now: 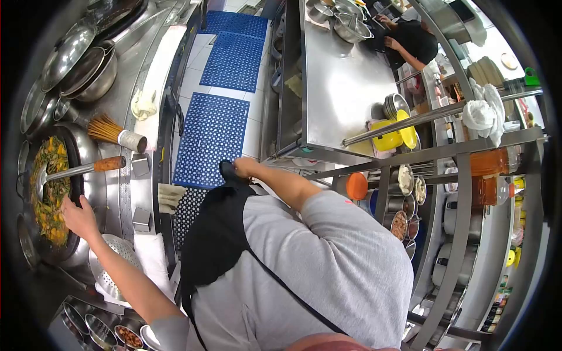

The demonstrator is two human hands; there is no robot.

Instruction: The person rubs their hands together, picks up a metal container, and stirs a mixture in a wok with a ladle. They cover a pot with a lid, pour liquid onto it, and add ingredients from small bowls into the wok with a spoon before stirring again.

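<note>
My left hand (81,219) reaches over the near rim of a large wok (76,153), fingers apart and nothing visible in them. Inside the wok is a mix of green and orange vegetables (51,202). A ladle (73,171) with a wooden grip lies across the wok, its metal head on the food, just beyond my left hand. By my front, my right hand (244,167) is closed on a bunched black cloth, which looks like part of my black apron (215,234).
A bamboo brush (115,132) lies beside the wok. A perforated strainer (115,261) and white towel (153,266) sit nearer me. Blue mats (211,140) cover the floor. Across the aisle stands a steel counter (345,76); a co-worker (413,44) works behind it.
</note>
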